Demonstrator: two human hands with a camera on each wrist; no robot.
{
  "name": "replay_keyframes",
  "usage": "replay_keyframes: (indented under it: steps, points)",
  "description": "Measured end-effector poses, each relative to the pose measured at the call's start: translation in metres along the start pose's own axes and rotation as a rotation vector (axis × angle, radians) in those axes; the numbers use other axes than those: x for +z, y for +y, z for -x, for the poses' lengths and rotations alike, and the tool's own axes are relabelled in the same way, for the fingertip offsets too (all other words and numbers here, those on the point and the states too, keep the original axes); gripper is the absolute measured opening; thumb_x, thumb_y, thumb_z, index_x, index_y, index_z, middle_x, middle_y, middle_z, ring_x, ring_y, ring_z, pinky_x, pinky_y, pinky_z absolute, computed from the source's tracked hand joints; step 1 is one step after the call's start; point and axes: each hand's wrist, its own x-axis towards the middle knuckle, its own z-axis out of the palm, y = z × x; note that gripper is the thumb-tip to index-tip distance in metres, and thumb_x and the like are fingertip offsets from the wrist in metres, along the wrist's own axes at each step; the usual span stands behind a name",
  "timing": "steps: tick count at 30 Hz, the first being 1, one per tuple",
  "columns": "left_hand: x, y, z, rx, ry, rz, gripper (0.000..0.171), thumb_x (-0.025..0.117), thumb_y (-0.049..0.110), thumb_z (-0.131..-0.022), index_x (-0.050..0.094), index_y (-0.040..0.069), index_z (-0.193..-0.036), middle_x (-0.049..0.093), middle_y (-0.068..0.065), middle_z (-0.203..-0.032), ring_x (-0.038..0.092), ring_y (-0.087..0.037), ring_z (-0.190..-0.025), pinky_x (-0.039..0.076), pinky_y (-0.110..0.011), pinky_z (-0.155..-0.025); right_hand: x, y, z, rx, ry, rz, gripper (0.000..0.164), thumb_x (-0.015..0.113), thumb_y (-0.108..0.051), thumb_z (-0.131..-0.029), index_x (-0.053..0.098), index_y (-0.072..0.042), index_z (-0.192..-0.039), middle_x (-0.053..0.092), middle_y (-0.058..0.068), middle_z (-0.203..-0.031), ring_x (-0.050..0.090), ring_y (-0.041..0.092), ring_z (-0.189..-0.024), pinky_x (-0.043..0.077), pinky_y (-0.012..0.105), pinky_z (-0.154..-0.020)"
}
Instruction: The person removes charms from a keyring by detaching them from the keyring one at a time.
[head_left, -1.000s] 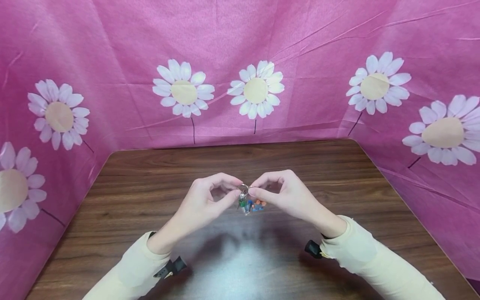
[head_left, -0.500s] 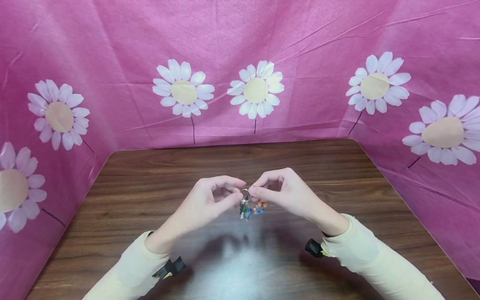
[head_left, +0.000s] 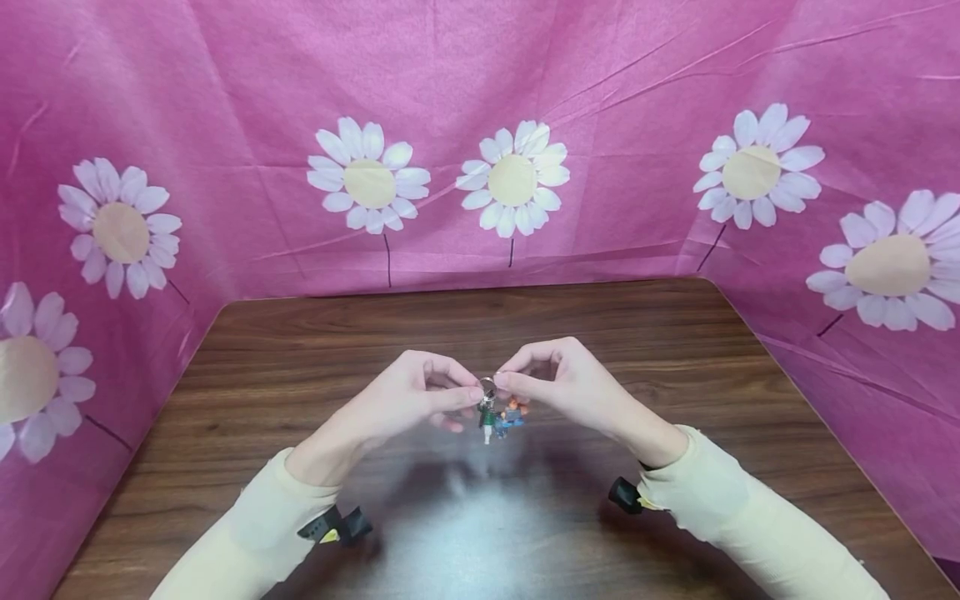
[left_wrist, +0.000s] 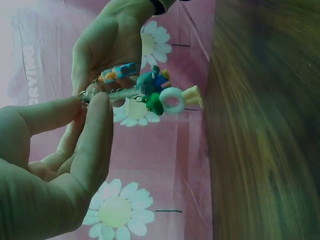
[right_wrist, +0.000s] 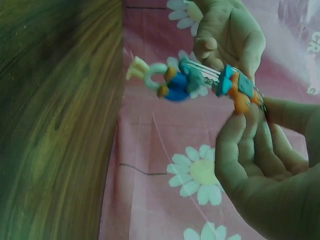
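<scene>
Between both hands hangs a metal key ring (head_left: 487,383) with small figurine charms, held above the wooden table. My left hand (head_left: 408,393) pinches the metal at its left side between thumb and index finger. From the opposite side, my right hand (head_left: 566,385) pinches the ring's edge. Toward the right hand dangles an orange-and-blue figure (right_wrist: 242,102). A blue figure with a teal head (right_wrist: 178,86) hangs beside a green charm (left_wrist: 154,104), which has a white loop (left_wrist: 173,100) and pale yellow end. Slim metal pieces (left_wrist: 124,93), partly hidden by fingers, run among the charms.
The dark wood tabletop (head_left: 300,333) lies below the hands. A pink cloth (head_left: 622,192) printed with white daisies stands around its back and sides. Each wrist wears a black camera, the left one (head_left: 352,527) and the right one (head_left: 624,495).
The charms have swung and turned, bringing the green-and-white one to the front. My left hand's lower fingers have dropped into view below the thumb; the right hand has barely moved.
</scene>
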Motion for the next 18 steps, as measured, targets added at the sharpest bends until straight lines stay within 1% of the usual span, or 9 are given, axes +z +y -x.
replay_keyframes:
  steps: [3,5,7,9,12,13,15,16,18]
  points:
    - [-0.001,-0.003,-0.002,0.021,0.044,-0.022,0.019,0.075,0.010,-0.092,0.073,-0.004,-0.104,0.075,-0.016,-0.093,0.074,-0.033,-0.086,0.062,-0.044,-0.072,-0.003,0.005,-0.004,0.047,-0.077,0.033,0.012,0.074,-0.019,-0.094,0.078,-0.007,-0.097,0.073,0.010,-0.082,0.068,0.023,-0.069,0.061,0.043,-0.069]
    - [-0.001,-0.006,-0.004,0.063,0.066,-0.082,0.015,0.075,0.010,-0.092,0.074,-0.002,-0.102,0.075,-0.013,-0.090,0.074,-0.029,-0.082,0.062,-0.042,-0.071,-0.005,0.008,-0.006,0.099,-0.139,0.030,0.014,0.075,-0.020,-0.094,0.078,-0.006,-0.096,0.073,0.011,-0.081,0.070,0.022,-0.070,0.061,0.043,-0.069]
    - [0.001,-0.010,-0.004,0.138,0.092,-0.201,0.010,0.075,0.011,-0.092,0.076,0.003,-0.098,0.075,-0.007,-0.085,0.073,-0.022,-0.078,0.062,-0.037,-0.069,-0.007,0.011,-0.009,0.150,-0.193,-0.004,0.016,0.074,-0.019,-0.095,0.077,-0.003,-0.097,0.073,0.013,-0.081,0.071,0.023,-0.070,0.061,0.043,-0.070]
    - [0.003,-0.013,-0.005,0.235,0.118,-0.352,0.004,0.074,0.011,-0.092,0.076,0.008,-0.094,0.074,0.001,-0.081,0.071,-0.013,-0.073,0.061,-0.032,-0.065,-0.008,0.014,-0.010,0.193,-0.228,-0.042,0.017,0.073,-0.018,-0.095,0.076,-0.001,-0.097,0.073,0.017,-0.082,0.071,0.023,-0.070,0.061,0.042,-0.070]
    - [0.006,-0.016,-0.004,0.381,0.172,-0.563,0.005,0.073,0.011,-0.091,0.076,0.015,-0.091,0.072,0.011,-0.077,0.066,-0.003,-0.068,0.056,-0.025,-0.060,-0.009,0.017,-0.012,0.228,-0.245,-0.076,0.022,0.073,-0.018,-0.096,0.075,0.004,-0.099,0.072,0.020,-0.083,0.070,0.021,-0.068,0.061,0.042,-0.070]
    - [0.008,-0.017,-0.004,0.420,0.185,-0.604,0.006,0.073,0.011,-0.091,0.076,0.015,-0.091,0.071,0.012,-0.076,0.065,-0.001,-0.067,0.055,-0.024,-0.058,-0.009,0.018,-0.012,0.234,-0.244,-0.081,0.024,0.073,-0.018,-0.096,0.074,0.005,-0.099,0.072,0.020,-0.083,0.069,0.020,-0.068,0.061,0.043,-0.070]
    - [0.009,-0.017,-0.004,0.465,0.201,-0.637,0.007,0.072,0.010,-0.090,0.076,0.015,-0.092,0.070,0.013,-0.076,0.064,0.000,-0.066,0.054,-0.024,-0.058,-0.009,0.018,-0.013,0.245,-0.230,-0.092,0.026,0.073,-0.020,-0.095,0.074,0.005,-0.100,0.072,0.019,-0.083,0.069,0.019,-0.068,0.061,0.042,-0.070]
    - [0.009,-0.017,-0.004,0.463,0.200,-0.626,0.007,0.072,0.010,-0.090,0.076,0.014,-0.094,0.071,0.013,-0.077,0.064,-0.001,-0.066,0.054,-0.024,-0.057,-0.009,0.018,-0.013,0.248,-0.219,-0.097,0.026,0.073,-0.021,-0.095,0.074,0.005,-0.100,0.072,0.017,-0.082,0.069,0.019,-0.068,0.061,0.042,-0.070]
    - [0.008,-0.015,-0.004,0.418,0.180,-0.559,0.009,0.072,0.011,-0.091,0.075,0.013,-0.099,0.072,0.011,-0.080,0.067,-0.004,-0.069,0.056,-0.025,-0.060,-0.009,0.018,-0.013,0.251,-0.189,-0.114,0.026,0.073,-0.021,-0.095,0.074,0.004,-0.100,0.072,0.019,-0.083,0.070,0.019,-0.069,0.061,0.042,-0.071]
